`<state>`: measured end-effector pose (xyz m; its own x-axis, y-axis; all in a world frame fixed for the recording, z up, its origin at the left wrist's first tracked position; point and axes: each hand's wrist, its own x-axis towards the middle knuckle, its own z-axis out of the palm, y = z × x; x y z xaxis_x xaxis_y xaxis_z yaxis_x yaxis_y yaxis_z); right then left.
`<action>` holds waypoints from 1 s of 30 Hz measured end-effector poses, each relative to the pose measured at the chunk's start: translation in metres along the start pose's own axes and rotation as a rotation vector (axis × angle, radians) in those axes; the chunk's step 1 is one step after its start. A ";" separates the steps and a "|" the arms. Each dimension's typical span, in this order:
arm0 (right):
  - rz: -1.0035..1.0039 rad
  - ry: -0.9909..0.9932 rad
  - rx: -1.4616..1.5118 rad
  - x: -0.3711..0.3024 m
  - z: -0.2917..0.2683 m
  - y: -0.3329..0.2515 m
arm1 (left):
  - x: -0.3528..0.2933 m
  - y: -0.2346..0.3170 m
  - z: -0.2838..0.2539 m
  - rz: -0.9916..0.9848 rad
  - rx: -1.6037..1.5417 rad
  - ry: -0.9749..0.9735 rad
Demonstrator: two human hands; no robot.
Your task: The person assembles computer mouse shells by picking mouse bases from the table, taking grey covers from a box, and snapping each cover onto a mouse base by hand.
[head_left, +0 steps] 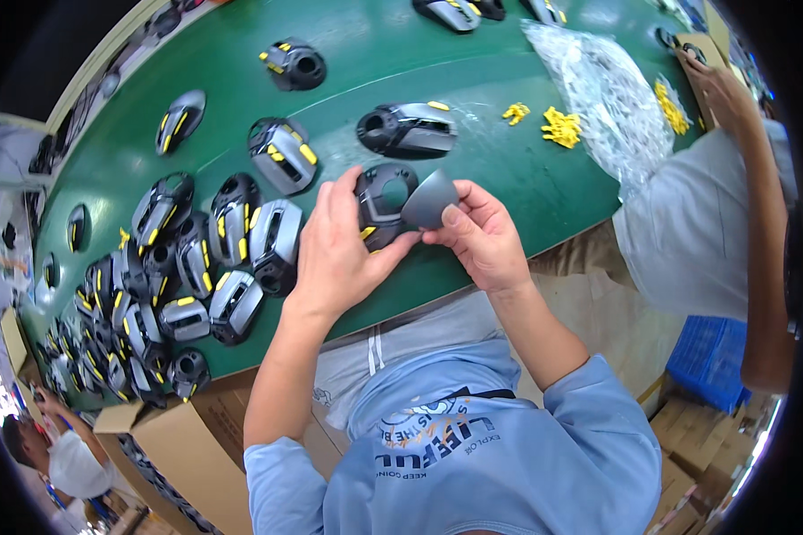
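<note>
My left hand (pixel 337 250) is closed around a black plastic housing (pixel 371 203) with a round opening and a yellow patch on its lower side. A smooth grey curved panel (pixel 430 203) is pinched between the thumb and fingers of my right hand (pixel 484 241). The panel's edge overlaps the right side of the housing; I cannot tell whether they touch. Just beyond my hands lies a grey-and-black housing (pixel 417 127) with a yellow strip. Another yellow-marked housing (pixel 283 153) rests left of it.
A crowd of similar housings (pixel 192 254) covers the left of the green table (pixel 473 71). Small yellow parts (pixel 562 127) lie near a clear plastic bag (pixel 598 98). A co-worker's arm (pixel 732 107) reaches in at right. An open cardboard box (pixel 174 446) stands below the table edge.
</note>
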<state>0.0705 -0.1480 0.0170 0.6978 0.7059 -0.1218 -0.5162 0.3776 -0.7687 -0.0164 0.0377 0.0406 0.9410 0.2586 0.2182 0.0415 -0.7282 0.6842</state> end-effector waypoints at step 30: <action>-0.734 -0.379 -1.351 0.040 0.019 -0.025 | -0.025 -0.027 0.005 -0.253 -0.906 0.029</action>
<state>0.1020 -0.1176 0.0435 0.3205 0.7979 0.5106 0.8122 0.0459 -0.5816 -0.0395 0.0478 0.0132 0.9305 0.3664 -0.0020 -0.0453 0.1204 0.9917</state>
